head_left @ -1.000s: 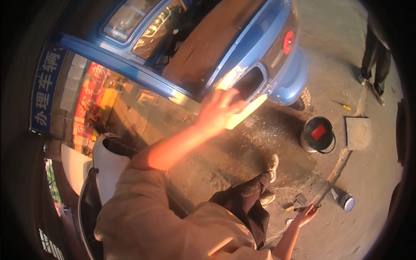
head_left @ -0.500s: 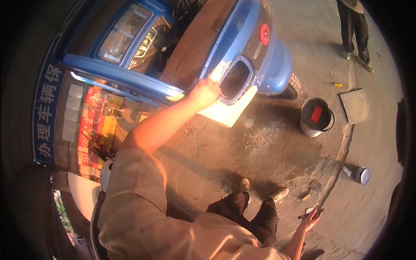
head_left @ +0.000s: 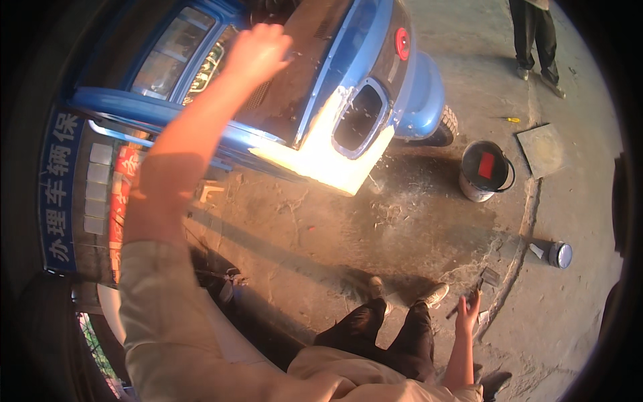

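My left hand (head_left: 264, 52) is raised over the brown flat panel (head_left: 305, 74) of a blue vehicle, away from its surface. Its fingers are curled; whatever they may hold is too small to name. Below and to the right, a pale, sunlit patch (head_left: 309, 161) covers the vehicle's corner beside a rounded opening (head_left: 362, 117) with a light rim. Low on the right, my right hand (head_left: 467, 315) holds a thin dark tool (head_left: 453, 312) above the ground. The tool's exact kind cannot be made out.
A black bucket (head_left: 474, 191) with something red in it stands right of the vehicle's tyre (head_left: 445, 127). Nearby are a square board (head_left: 541, 151), a yellow-handled tool (head_left: 513, 120) and a small can (head_left: 560, 254). Another person's legs (head_left: 534, 40) stand at the upper right.
My left hand has lifted off the pale area by the opening and swung up and left over the brown panel. My right hand has risen slightly, and its tool has turned.
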Tool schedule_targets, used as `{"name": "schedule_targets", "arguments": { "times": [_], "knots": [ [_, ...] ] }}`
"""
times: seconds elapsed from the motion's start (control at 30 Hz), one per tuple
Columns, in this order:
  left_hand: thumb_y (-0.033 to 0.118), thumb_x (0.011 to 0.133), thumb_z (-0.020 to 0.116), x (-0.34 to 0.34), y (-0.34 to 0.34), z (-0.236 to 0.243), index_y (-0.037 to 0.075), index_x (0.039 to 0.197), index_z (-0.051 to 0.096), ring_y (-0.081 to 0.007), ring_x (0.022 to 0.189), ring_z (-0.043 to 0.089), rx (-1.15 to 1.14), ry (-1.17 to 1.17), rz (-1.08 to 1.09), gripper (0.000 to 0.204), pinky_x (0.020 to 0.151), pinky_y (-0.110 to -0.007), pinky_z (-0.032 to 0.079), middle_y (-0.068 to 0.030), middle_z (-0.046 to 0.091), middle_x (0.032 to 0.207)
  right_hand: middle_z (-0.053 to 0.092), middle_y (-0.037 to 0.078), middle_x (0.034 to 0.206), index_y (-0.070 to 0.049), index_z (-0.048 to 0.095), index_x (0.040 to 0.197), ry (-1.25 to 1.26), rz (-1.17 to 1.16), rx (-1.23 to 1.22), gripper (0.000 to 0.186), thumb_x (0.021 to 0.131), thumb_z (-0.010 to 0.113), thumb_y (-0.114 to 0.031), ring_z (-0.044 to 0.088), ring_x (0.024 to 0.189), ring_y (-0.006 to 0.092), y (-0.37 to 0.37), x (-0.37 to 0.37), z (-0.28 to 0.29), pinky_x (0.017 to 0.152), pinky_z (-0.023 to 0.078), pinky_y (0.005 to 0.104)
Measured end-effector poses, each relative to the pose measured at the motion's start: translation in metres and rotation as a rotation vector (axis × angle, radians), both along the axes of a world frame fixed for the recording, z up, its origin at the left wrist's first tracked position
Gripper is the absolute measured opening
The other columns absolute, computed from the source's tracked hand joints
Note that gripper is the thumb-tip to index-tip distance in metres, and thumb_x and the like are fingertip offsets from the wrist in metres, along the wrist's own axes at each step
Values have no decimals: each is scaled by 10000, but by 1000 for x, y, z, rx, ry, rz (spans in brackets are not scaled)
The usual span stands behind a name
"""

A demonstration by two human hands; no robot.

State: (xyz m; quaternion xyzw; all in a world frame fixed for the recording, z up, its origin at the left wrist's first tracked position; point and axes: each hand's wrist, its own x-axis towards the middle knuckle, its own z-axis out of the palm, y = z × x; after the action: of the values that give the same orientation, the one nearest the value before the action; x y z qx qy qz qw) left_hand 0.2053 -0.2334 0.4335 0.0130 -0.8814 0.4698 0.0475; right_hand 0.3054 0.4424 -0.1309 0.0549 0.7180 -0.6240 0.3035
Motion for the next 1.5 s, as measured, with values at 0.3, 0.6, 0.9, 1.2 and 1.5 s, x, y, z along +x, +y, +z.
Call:
{"name": "schedule_targets", "arguments": {
  "times": [0.3,0.6,0.9,1.2,1.5],
  "knots": [
    [379,865,787,119,-53,72,117,951,715,-262,1019,647,47,214,-46,285,841,-397,553,-22,663,1060,274,148,1675,12,573,1388,352,528,-500,776,664,835,-88,549,1316,261,-310,-88,193,1088,452,417],
    [388,921,741,88,-68,58,121,980,685,-235,986,679,130,211,-197,280,783,-364,565,1,664,1025,76,205,1730,-26,635,1298,482,909,-687,673,669,858,-111,641,1164,225,-501,-145,311,936,531,357],
    [343,748,812,45,-24,27,72,821,671,-336,843,629,125,111,-244,314,709,-451,520,-113,614,849,87,277,1707,-53,692,1216,729,929,-686,706,545,893,-146,324,1533,385,-495,-87,320,1147,418,439],
    [264,854,793,53,-38,29,60,965,657,-306,875,658,241,-207,-117,269,744,-383,544,-93,601,929,540,207,1340,-15,510,1491,735,471,-587,864,777,886,-322,590,1209,360,-497,-54,307,1036,495,445],
    [190,762,847,63,-19,6,57,913,679,-264,921,638,427,-378,-160,262,754,-370,566,-75,605,941,438,255,1375,28,341,1571,781,70,-188,828,916,742,-281,473,1254,409,-547,6,293,1076,414,480]
  ]
}}
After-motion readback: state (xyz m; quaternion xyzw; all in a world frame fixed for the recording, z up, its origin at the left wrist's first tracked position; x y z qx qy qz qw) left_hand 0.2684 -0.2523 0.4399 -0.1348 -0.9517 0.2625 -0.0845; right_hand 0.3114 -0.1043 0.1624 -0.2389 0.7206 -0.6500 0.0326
